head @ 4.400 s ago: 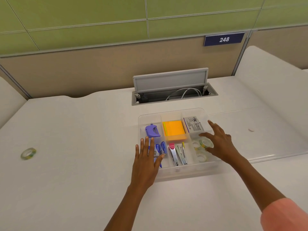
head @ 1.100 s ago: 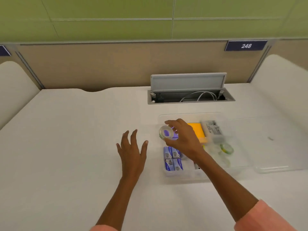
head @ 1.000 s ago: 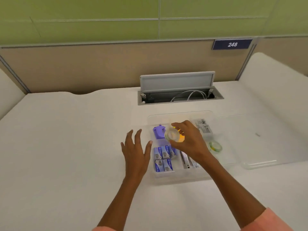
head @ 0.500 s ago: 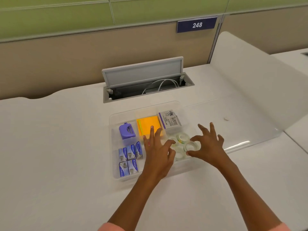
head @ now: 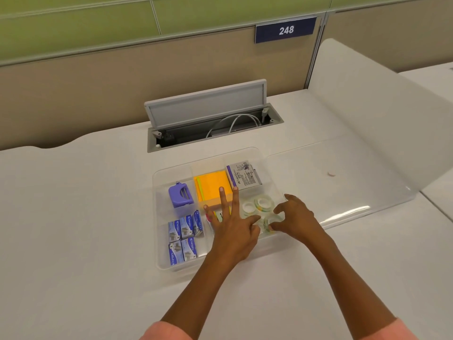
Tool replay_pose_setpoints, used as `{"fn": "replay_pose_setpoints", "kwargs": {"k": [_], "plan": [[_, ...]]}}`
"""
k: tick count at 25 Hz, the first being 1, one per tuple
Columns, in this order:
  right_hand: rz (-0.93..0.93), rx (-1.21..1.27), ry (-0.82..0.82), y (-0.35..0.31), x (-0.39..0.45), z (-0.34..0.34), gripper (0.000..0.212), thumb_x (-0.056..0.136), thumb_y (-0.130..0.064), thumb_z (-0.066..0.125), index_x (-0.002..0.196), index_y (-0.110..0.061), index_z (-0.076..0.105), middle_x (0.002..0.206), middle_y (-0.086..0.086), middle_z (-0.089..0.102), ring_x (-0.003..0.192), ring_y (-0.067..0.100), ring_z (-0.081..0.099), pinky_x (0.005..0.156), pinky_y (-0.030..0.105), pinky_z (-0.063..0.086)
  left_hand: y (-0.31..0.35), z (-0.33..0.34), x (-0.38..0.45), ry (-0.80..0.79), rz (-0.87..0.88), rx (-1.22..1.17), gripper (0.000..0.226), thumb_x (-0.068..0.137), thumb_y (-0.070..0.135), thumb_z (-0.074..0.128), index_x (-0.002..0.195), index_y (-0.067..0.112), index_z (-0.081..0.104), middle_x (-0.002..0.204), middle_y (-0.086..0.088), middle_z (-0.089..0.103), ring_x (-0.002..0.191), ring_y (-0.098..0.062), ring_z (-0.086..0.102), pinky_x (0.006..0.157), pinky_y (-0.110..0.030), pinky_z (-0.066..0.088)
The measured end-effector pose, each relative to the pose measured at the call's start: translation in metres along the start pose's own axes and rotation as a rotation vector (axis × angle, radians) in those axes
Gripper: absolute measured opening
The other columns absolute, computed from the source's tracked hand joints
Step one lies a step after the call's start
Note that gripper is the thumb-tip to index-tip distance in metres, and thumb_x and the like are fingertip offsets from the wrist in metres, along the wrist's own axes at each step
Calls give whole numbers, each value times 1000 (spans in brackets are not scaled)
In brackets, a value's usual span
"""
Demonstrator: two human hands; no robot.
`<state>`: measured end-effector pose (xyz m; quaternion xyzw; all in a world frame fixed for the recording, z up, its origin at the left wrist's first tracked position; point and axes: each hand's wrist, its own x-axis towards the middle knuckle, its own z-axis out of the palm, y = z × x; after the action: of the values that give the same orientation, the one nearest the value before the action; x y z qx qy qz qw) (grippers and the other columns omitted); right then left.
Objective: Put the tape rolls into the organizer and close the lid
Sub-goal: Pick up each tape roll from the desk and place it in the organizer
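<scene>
— Where on the tabletop (head: 85, 217)?
— Clear organizer (head: 157, 212) at centre, lid (head: 343, 182) swung open and lying flat to the right.

— And the tape rolls (head: 259, 204)?
— All in the near right compartment, packed close together. Two plainly visible on the far side, more half hidden under the hands.

— Left hand (head: 232, 231)?
— Reaching over the near middle of the organizer, fingers (head: 221, 200) spread, two stretched straight toward the orange notes (head: 212, 184), thumb angled right to touch a roll. Nothing gripped.

— Right hand (head: 294, 217)?
— Over the right edge of the same compartment, fingers curled, thumb and forefinger closing round a near roll. Hard to tell whether truly pinched or only touched.

— Anything else inside?
— Purple sharpener-like piece (head: 179, 195) far left, blue boxes (head: 183, 235) near left, a printed box (head: 242, 177) far right.

— Beyond the organizer?
— Cable hatch (head: 208, 114) with flap raised, white cable inside; blue sign (head: 285, 29) reading 248 on the partition.
</scene>
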<state>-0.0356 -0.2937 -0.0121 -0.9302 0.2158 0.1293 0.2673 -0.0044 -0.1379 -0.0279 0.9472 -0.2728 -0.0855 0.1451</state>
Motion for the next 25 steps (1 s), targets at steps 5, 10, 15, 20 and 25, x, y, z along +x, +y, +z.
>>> {"fn": "replay_pose_setpoints", "kwargs": {"k": [5, 10, 15, 20, 25], "plan": [[-164, -4, 227, 0, 0, 7, 30, 84, -18, 63, 113, -26, 62, 156, 10, 20, 146, 30, 6, 111, 57, 22, 0, -1, 0, -2, -9, -24, 34, 89, 43, 35, 117, 40, 54, 154, -2, -22, 126, -26, -45, 100, -60, -27], [-265, -85, 243, -4, 0, 19, 19, 83, -11, 64, 91, -25, 72, 159, 5, 6, 145, 31, -12, 115, 60, 5, 0, 2, 0, 15, -37, -55, 32, 89, 42, 37, 115, 40, 56, 155, 0, -20, 129, -25, -42, 102, -58, -25], [-253, -73, 236, -2, 1, 19, 17, 82, -8, 64, 87, -21, 73, 159, 5, 4, 145, 32, -12, 117, 59, 7, 0, 1, 1, 15, -39, -48, 33, 89, 43, 38, 116, 40, 55, 155, 0, -19, 128, -24, -42, 103, -59, -24], [-253, -161, 241, -2, 2, 22, 23, 84, -16, 63, 103, -28, 68, 159, 4, -6, 144, 32, -16, 115, 60, 5, 0, 1, 0, 18, -33, -58, 32, 89, 42, 37, 115, 39, 56, 155, 0, -20, 128, -24, -43, 101, -56, -27], [-184, -162, 209, -1, 6, 23, 21, 86, -15, 60, 103, -25, 68, 159, 4, -9, 144, 33, -16, 115, 61, 8, -1, 3, 0, 23, -27, -55, 32, 89, 42, 37, 115, 40, 56, 155, 0, -19, 127, -23, -43, 101, -56, -27]]}}
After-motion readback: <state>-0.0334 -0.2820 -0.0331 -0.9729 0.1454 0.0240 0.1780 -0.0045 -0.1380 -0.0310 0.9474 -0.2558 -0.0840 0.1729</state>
